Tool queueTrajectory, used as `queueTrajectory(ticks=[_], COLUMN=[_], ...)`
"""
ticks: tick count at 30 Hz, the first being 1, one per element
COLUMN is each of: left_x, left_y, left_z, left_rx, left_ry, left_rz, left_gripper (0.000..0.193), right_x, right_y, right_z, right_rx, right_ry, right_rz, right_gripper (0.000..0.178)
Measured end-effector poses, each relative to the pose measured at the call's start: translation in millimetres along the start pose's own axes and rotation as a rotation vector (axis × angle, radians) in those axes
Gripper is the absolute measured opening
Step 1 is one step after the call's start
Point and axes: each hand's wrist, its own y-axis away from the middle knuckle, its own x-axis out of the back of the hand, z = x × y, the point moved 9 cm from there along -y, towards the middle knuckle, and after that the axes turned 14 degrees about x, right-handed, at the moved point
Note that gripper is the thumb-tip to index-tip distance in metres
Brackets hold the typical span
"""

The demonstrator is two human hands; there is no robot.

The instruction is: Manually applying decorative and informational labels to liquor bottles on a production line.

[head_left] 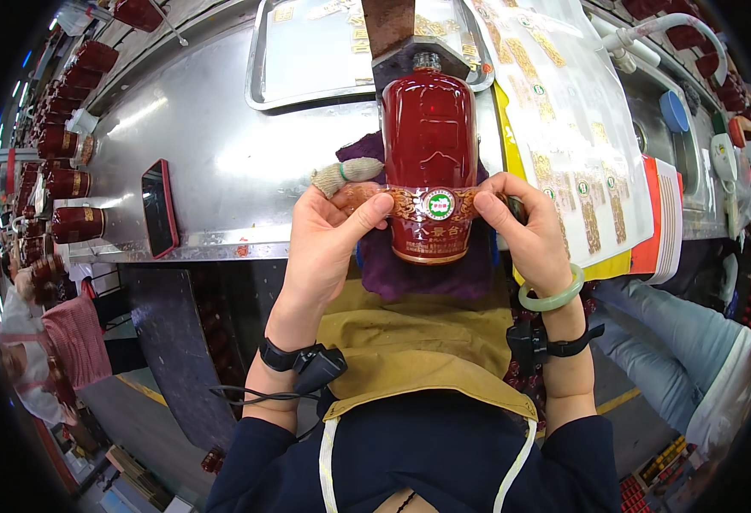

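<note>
A deep-red glass bottle [429,128] lies in front of me, its threaded neck pointing away, on a dark purple cloth [427,284]. Across its lower body stretches a brown and gold label strip [405,203] with a round green and white emblem. My left hand [333,222] pinches the strip's left end between thumb and fingers; a knitted finger cover [347,174] sits on one finger. At the other end, my right hand [529,227] pinches the strip with the thumb on top. A pale green bangle circles the right wrist.
Beyond the bottle stands a metal tray [257,90] with gold label pieces. White sheets of gold decals [641,184] cover the right side. A red-edged phone [161,209] lies left on the metal table [209,171]. Several red bottles [78,224] line the far left. People stand on both sides.
</note>
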Motion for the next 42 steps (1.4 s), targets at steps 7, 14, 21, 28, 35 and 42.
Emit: queueTrajectory(ticks=[7, 14, 21, 28, 35, 42], left_x=[0.1, -2.7, -2.9, -2.0, -1.7, -2.3], left_y=[0.1, -0.6, -0.9, -0.6, 0.3, 0.8], left_z=[0.4, -0.3, 0.3, -0.7, -0.3, 2.0], left_rx=[-0.008, -0.018, -0.03, -0.032, -0.044, -0.047], left_ry=[-0.011, 0.021, 0.014, 0.007, 0.017, 0.015], left_rz=[0.009, -0.014, -0.016, -0.004, -0.009, -0.009], left_gripper=[0.041, 0.039, 0.039, 0.039, 0.038, 0.038], right_x=[0.4, 1.0, 2.3, 2.4, 2.2, 0.0], right_y=[-0.2, 0.3, -0.9, -0.7, -0.8, -1.7], right_z=[-1.3, 4.1, 3.4, 3.1, 3.8, 1.3], right_rx=[-0.033, -0.008, 0.016, 0.025, 0.019, 0.012], right_ry=[0.006, 0.022, 0.039, 0.061, 0.061, 0.043], right_rz=[-0.011, -0.005, -0.002, 0.004, -0.001, 0.008], right_gripper=[0.023, 0.022, 0.023, 0.025, 0.024, 0.024])
